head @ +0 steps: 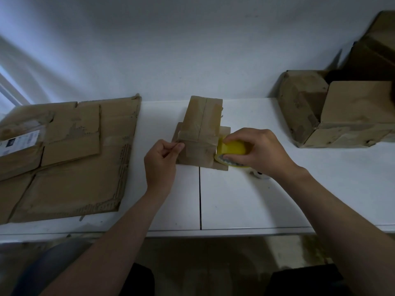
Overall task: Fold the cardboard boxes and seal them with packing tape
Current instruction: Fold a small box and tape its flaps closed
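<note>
One small box (203, 122) on white table (245, 199) | left grip (160, 161) pinching its left edge | right grip (256, 150) curled round tape roll (232, 147) | flat cardboard (70, 159) left, wall (171, 50) behind

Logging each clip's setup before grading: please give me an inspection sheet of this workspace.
Surface: white table, seam down the middle.
Job's things: small box at centre; yellow tape roll at its right side; flattened cardboard on the left; folded boxes on the right.
Clutter: small white object beside the right wrist, unclear.
Grippers: left hand pinches the small box's left edge; right hand grips the tape roll.
Cables: nothing seen.
Surroundings: white wall behind.
</note>
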Tool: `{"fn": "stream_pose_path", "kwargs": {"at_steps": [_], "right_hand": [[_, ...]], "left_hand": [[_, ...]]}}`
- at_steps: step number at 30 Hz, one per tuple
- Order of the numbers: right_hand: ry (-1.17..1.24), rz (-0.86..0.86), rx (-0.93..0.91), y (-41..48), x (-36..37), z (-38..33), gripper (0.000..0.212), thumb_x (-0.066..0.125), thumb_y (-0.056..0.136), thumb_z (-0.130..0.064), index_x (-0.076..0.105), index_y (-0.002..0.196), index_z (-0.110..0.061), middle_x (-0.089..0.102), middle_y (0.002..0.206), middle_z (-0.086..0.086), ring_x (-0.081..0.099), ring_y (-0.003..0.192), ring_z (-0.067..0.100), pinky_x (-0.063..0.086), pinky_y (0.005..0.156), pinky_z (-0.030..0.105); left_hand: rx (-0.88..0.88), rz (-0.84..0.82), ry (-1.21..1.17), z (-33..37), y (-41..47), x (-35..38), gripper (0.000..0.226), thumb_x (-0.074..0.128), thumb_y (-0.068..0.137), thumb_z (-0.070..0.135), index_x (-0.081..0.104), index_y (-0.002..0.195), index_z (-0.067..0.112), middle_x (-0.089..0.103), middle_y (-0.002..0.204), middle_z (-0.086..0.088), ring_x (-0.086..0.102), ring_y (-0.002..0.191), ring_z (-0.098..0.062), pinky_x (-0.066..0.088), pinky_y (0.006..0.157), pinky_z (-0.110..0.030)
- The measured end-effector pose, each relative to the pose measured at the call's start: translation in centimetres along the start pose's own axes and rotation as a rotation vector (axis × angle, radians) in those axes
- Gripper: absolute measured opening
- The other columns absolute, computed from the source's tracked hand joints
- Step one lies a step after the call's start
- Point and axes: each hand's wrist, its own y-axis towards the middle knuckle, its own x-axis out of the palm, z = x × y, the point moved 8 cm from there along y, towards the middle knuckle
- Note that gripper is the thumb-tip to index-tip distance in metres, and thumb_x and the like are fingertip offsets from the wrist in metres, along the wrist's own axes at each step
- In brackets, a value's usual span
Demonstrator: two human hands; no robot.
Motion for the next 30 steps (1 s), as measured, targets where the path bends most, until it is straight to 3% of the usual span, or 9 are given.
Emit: {"fn": "stream_pose_path", "kwargs": {"at_steps": [5, 9, 13, 16, 18, 20, 22, 25, 30], "right_hand": [[-0.016, 0.022, -0.004, -0.3, 0.1, -0.4, 0.035, 0.088, 0.078, -0.039, 0.075, 0.108, -0.027, 0.072, 0.104, -0.010, 0.064, 0.090, 0.007, 0.051, 0.076, 0.024], [-0.024, 0.046, -0.004, -0.2, 0.4, -1.0, 0.033, 0.087, 0.078, -0.037, 0.075, 0.106, -0.025, 0.072, 0.102, -0.010, 0.064, 0.090, 0.007, 0.050, 0.076, 0.022], [-0.041, 0.041, 0.004, -0.1, 0.6, -1.1, 0.032, 0.086, 0.079, -0.035, 0.075, 0.106, -0.022, 0.071, 0.102, -0.008, 0.063, 0.090, 0.006, 0.045, 0.078, 0.013], [-0.037, 0.026, 0.025, 0.0, 0.6, -0.8, 0.034, 0.086, 0.080, -0.037, 0.075, 0.108, -0.022, 0.070, 0.102, -0.007, 0.061, 0.091, 0.006, 0.040, 0.078, 0.010], [-0.032, 0.020, 0.046, 0.1, 0.7, -0.7, 0.036, 0.085, 0.080, -0.039, 0.073, 0.110, -0.023, 0.068, 0.103, -0.006, 0.059, 0.092, 0.007, 0.038, 0.079, 0.008], [-0.027, 0.007, 0.067, 0.3, 1.2, -0.8, 0.037, 0.084, 0.081, -0.039, 0.072, 0.113, -0.024, 0.065, 0.105, -0.007, 0.057, 0.094, 0.008, 0.038, 0.080, 0.010], [-0.013, -0.012, 0.078, 0.3, 1.7, -1.0, 0.038, 0.082, 0.083, -0.038, 0.070, 0.116, -0.025, 0.061, 0.106, -0.009, 0.056, 0.097, 0.009, 0.042, 0.082, 0.018], [0.017, -0.044, 0.042, 0.0, 1.8, -1.3, 0.043, 0.081, 0.084, -0.033, 0.066, 0.123, -0.024, 0.059, 0.111, -0.010, 0.055, 0.100, 0.008, 0.044, 0.087, 0.019], [0.132, 0.053, 0.123, -1.1, 0.9, -0.1, 0.048, 0.084, 0.082, -0.025, 0.060, 0.123, -0.020, 0.062, 0.117, -0.011, 0.053, 0.101, -0.009, 0.039, 0.081, 0.008]], "left_hand": [[0.174, 0.058, 0.209, 2.0, -1.7, 0.5, 0.011, 0.066, 0.098, 0.022, 0.067, 0.099, 0.011, 0.066, 0.085, 0.011, 0.064, 0.076, 0.000, 0.056, 0.070, -0.021], [0.203, -0.057, 0.398, 2.2, -2.9, 2.9, 0.034, 0.059, 0.101, 0.021, 0.052, 0.130, 0.004, 0.062, 0.116, -0.004, 0.060, 0.100, -0.012, 0.050, 0.081, -0.025], [0.262, -0.187, 0.512, 1.5, -2.9, 4.7, 0.052, 0.061, 0.098, 0.015, 0.038, 0.139, -0.006, 0.041, 0.143, -0.024, 0.051, 0.127, -0.038, 0.052, 0.101, -0.049], [0.220, -0.280, 0.594, 1.1, -2.9, 5.5, 0.066, 0.059, 0.099, 0.022, 0.026, 0.150, -0.006, 0.027, 0.156, -0.026, 0.037, 0.141, -0.041, 0.042, 0.113, -0.049], [0.186, -0.276, 0.687, 1.2, -2.9, 5.5, 0.073, 0.055, 0.101, 0.028, 0.019, 0.155, -0.003, 0.016, 0.163, -0.024, 0.022, 0.150, -0.041, 0.033, 0.119, -0.049], [0.237, -0.171, 0.724, 2.7, -2.4, 4.7, 0.066, 0.052, 0.102, 0.026, 0.023, 0.155, 0.000, 0.010, 0.165, -0.022, 0.013, 0.153, -0.040, 0.032, 0.119, -0.052], [0.392, -0.148, 0.655, 4.4, -1.7, 4.9, 0.058, 0.048, 0.102, 0.021, 0.028, 0.155, 0.007, 0.013, 0.167, -0.014, 0.011, 0.155, -0.033, 0.032, 0.119, -0.051], [0.572, -0.315, 0.603, 4.7, -1.0, 6.6, 0.049, 0.035, 0.105, 0.028, 0.043, 0.151, 0.017, 0.035, 0.161, -0.003, 0.015, 0.155, -0.024, 0.029, 0.120, -0.055], [0.538, -0.285, 0.553, 3.3, 0.6, 6.3, 0.046, 0.035, 0.104, 0.036, 0.057, 0.142, 0.024, 0.047, 0.153, 0.007, 0.023, 0.152, -0.015, 0.038, 0.113, -0.055]]}}
